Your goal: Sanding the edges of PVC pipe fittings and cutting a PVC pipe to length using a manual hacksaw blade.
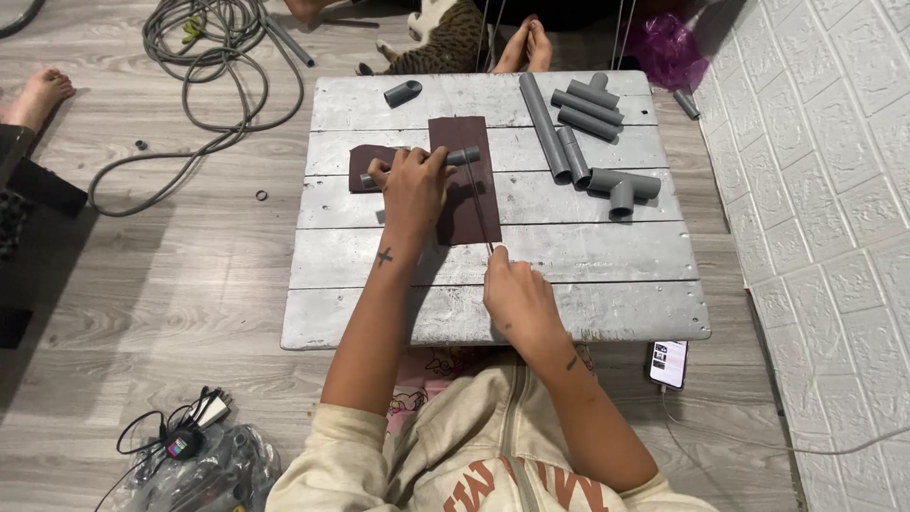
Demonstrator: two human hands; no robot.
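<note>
Only one view is given, taken from a camera worn on the person's head. The scene is looked down on steeply, almost from straight above, facing forward and away from the body. The whole white plank table (493, 261) is taken in at close range, its near edge lying just beyond the person's cream top at the bottom of the frame. The wooden floor (171, 284) is seen along the left side, and a white brick-patterned wall (834, 190) is caught at the right. At the far edge, bare feet are cut off by the frame. No second view is supplied, so nothing is shared.
</note>
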